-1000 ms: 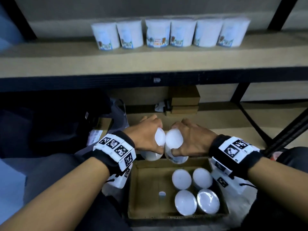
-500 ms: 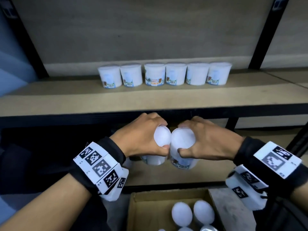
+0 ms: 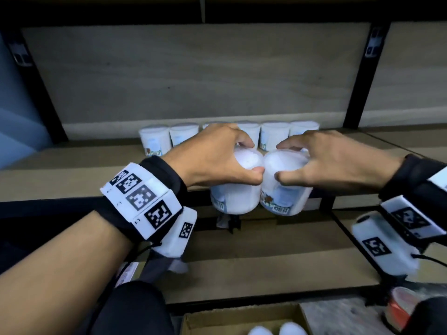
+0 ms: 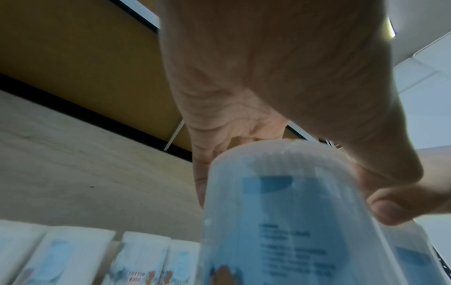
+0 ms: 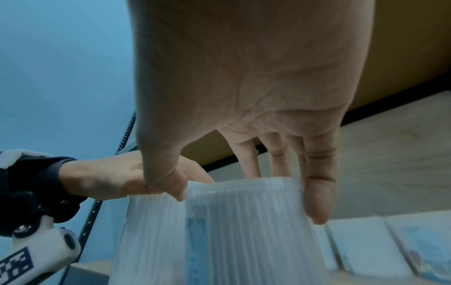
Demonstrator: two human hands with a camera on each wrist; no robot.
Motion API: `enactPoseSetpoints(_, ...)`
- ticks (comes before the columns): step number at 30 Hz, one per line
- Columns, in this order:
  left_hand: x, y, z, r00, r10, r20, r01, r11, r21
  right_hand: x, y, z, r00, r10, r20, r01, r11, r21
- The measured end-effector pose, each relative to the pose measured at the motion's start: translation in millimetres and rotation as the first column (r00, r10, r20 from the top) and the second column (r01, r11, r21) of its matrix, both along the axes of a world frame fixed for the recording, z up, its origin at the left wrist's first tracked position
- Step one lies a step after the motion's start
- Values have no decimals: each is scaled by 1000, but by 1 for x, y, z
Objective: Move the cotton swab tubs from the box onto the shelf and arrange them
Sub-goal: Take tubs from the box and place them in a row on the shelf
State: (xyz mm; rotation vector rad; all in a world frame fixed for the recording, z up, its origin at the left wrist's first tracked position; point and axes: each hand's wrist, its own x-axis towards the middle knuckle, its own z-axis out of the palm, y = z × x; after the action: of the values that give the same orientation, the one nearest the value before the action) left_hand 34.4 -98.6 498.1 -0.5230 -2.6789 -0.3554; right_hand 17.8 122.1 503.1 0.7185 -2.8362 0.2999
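Now the left hand (image 3: 215,160) is gripping one white translucent plastic cotton swab tub (image 3: 235,189) by its lid, the right hand (image 3: 333,163) another (image 3: 283,192), both upright, touching, hanging just before the tan wooden shelf (image 3: 72,170), short of the back row of tubs (image 3: 274,135).

Count: six cotton swab tubs (image 3: 155,140) in the shelf (image 3: 72,170) row, two in my hands, two visible in the box (image 3: 217,322).
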Motion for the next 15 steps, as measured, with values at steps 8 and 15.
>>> enactPoseSetpoints(8, -45, 11, 33, 999, -35, 39, 35, 999, 4, -33, 8, 28, 993, -112, 19, 113, 994, -13)
enactPoseSetpoints(15, -88, 31, 36, 989, -42, 145, 41, 999, 6, -65, 21, 34, 972, -234, 33, 235, 972, -17)
